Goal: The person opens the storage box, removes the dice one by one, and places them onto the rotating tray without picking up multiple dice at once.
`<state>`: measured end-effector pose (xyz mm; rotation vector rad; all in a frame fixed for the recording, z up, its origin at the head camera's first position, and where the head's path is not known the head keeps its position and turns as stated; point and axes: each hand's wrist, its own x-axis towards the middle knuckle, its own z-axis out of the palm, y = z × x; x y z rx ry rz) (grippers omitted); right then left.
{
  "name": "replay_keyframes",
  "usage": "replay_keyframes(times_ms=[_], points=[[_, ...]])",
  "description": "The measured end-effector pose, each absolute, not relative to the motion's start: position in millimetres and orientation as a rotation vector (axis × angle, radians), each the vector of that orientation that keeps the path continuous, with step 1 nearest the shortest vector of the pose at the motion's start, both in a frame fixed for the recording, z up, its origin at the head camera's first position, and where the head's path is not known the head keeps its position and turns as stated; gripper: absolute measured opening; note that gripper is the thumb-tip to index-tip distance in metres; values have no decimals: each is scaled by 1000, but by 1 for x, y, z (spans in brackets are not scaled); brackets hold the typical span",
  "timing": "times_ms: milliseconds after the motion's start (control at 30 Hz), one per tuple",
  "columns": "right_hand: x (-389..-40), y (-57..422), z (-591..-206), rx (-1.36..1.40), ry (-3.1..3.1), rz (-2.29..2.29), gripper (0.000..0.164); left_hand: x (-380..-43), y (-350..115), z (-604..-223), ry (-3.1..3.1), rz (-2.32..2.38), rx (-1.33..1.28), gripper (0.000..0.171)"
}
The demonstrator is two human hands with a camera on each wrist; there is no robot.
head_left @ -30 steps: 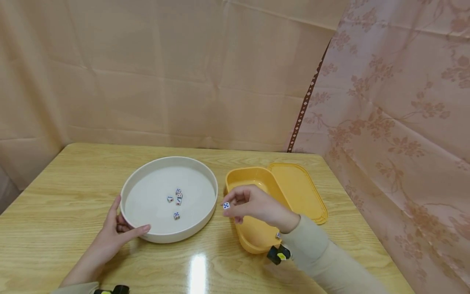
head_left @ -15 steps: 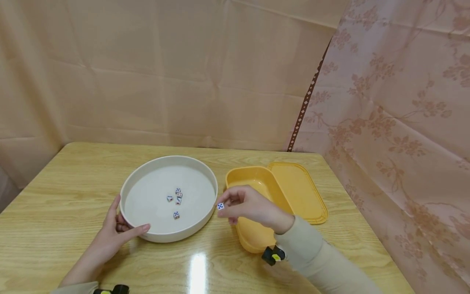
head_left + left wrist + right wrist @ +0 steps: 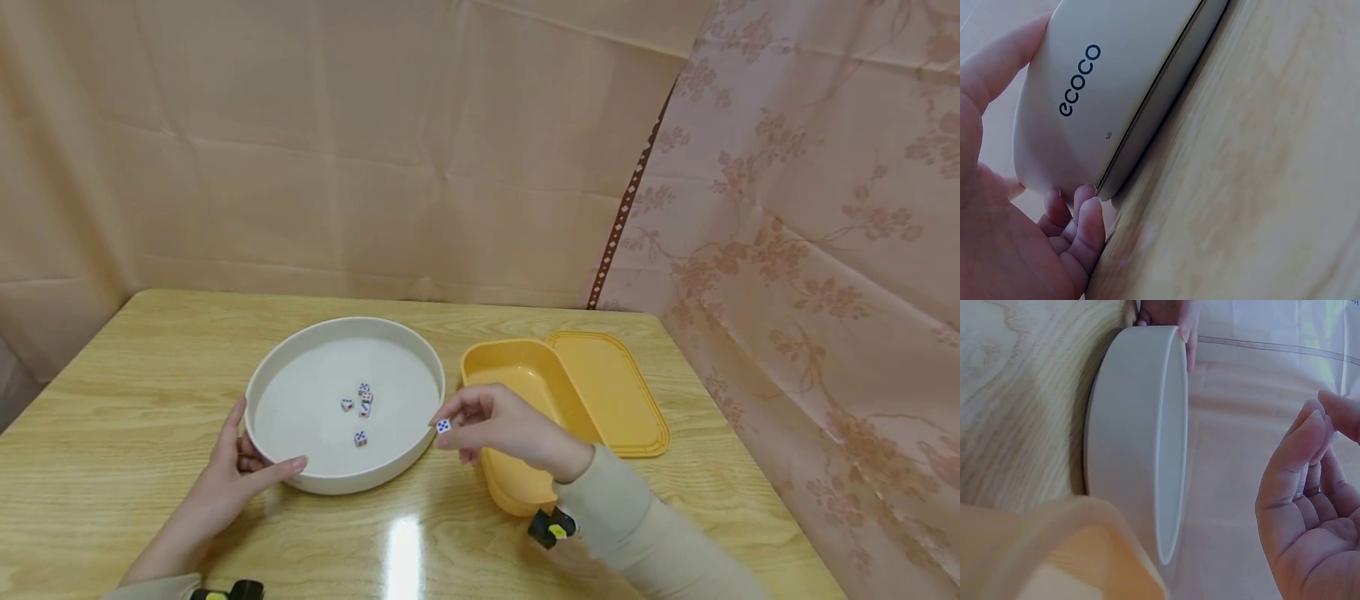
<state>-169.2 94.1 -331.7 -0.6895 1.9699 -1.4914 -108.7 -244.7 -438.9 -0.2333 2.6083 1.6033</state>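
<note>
My right hand point(image 3: 501, 427) pinches a white die point(image 3: 443, 426) between thumb and fingertips, blue dots facing the head camera, just right of the round white tray's near rim. Several more dice lie inside that tray point(image 3: 330, 479): a small cluster near the middle and one die point(image 3: 361, 438) closer to me. On the tray's left side my left hand point(image 3: 234, 473) grips the rim, thumb over the edge. The left wrist view shows its fingers curled against the wall point(image 3: 1079, 137) marked "ecoco". In the right wrist view the pinched die is mostly hidden by the fingertips of the right hand point(image 3: 1313, 506).
A yellow rectangular box point(image 3: 517, 348) stands right of the tray, partly covered by my right hand and forearm. Its yellow lid point(image 3: 615, 396) lies against the box's far right side. Cloth curtains point(image 3: 375, 167) hang behind and along the right of the wooden table point(image 3: 172, 350).
My right hand has moved left with the pinched die, from over the yellow box toward the tray's right rim. The left hand keeps its grip on the tray.
</note>
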Motion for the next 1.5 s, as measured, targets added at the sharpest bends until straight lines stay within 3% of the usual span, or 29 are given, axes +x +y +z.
replay_keyframes(times_ms=[667, 1167, 1500], points=[[-163, 105, -371, -458, 1913, -1589, 25, -103, -239, -446, 2600, 1609, -231, 120], [-180, 77, -337, -477, 2027, -1595, 25, -104, -243, -437, 2612, 1602, -237, 120], [-219, 54, -338, -453, 2184, -1302, 28, -108, -244, -438, 2628, 1579, -227, 121]])
